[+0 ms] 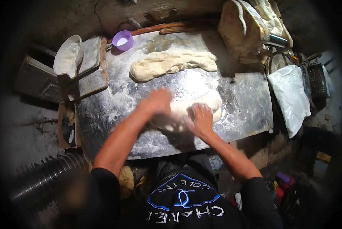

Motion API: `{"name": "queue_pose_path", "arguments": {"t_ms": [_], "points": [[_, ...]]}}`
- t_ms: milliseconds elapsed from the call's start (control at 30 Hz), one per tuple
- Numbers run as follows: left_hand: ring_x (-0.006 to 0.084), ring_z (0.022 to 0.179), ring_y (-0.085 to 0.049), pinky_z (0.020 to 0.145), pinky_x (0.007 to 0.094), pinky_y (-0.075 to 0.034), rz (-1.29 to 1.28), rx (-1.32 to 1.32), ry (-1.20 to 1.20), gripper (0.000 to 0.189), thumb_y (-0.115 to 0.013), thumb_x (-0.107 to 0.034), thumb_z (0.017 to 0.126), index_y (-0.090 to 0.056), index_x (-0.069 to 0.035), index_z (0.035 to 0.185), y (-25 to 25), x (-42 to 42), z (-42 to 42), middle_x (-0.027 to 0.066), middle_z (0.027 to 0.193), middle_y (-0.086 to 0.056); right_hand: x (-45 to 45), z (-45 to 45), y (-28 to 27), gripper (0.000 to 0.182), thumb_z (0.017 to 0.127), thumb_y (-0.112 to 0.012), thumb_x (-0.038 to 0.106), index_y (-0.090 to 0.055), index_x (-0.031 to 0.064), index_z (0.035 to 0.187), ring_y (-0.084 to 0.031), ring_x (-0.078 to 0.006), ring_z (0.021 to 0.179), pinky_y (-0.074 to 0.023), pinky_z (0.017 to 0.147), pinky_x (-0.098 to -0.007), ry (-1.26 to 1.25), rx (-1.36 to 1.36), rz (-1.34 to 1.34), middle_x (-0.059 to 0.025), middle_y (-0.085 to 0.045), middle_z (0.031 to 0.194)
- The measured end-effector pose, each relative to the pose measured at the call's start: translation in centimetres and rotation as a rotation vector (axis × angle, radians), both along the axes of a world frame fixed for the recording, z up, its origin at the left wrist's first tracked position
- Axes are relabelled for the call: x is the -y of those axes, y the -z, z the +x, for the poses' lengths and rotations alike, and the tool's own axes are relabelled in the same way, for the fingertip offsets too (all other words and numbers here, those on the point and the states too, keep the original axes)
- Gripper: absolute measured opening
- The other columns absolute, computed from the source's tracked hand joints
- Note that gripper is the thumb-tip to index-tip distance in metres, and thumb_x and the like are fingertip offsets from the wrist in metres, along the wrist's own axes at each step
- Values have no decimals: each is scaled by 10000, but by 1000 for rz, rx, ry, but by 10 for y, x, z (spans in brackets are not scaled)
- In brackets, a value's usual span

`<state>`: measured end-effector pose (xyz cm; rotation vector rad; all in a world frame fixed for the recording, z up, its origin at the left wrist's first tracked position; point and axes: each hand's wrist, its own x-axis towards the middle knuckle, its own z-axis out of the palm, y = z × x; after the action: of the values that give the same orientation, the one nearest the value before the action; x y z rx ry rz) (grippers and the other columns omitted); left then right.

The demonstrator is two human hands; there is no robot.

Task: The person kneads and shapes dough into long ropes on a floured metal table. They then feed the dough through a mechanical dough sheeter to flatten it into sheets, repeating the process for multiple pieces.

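A thick piece of pale dough (211, 100) lies near the front of a floured metal-topped table (242, 97). My right hand (202, 117) presses on the dough, right of its middle, with the fingers spread over it. At the dough's left end is my left hand (161, 101), blurred by motion, its fingers indistinct; whether it touches the dough cannot be told. Farther back lies a second, long piece of dough (171, 63), folded lengthwise, with neither hand on it.
A purple plastic bowl (123, 41) with white contents stands at the back left. Beside it are a floured scale (93, 81) and a scoop of flour (69, 57). A dough-crusted machine (242, 28) occupies the back right. A white plastic bag (291, 97) hangs off the right edge.
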<state>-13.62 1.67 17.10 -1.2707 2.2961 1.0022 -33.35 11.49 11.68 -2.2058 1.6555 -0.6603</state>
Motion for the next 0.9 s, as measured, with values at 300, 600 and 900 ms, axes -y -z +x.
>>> {"name": "queue_pose_path", "arguments": {"t_ms": [300, 600, 900], "points": [[279, 1315, -410, 1072, 541, -297, -805, -252, -82, 812, -821, -398, 640, -533, -235, 1381, 113, -171, -8, 68, 1452, -433, -48, -53, 28, 839, 684, -726, 654, -526, 161, 1331, -429, -310, 1321, -242, 1097, -568, -366, -235, 98, -134, -499, 1382], [323, 1274, -496, 1077, 473, -377, -266, -12, -238, 793, -674, -522, 821, -380, -215, 1490, 100, -5, 8, 148, 1373, -530, 117, -22, 29, 733, 649, -732, 688, -694, 70, 1040, -635, -352, 905, -460, 867, -468, -223, -95, 289, -158, -681, 918], [306, 1268, -371, 1085, 476, -273, -827, -180, -315, 718, -737, -284, 709, -490, -233, 1381, 135, -164, 16, 98, 1367, -381, -36, -35, 72, 774, 678, -781, 593, -475, 135, 1222, -480, -332, 1133, -316, 984, -535, -250, -37, -333, -95, -498, 1188]]}}
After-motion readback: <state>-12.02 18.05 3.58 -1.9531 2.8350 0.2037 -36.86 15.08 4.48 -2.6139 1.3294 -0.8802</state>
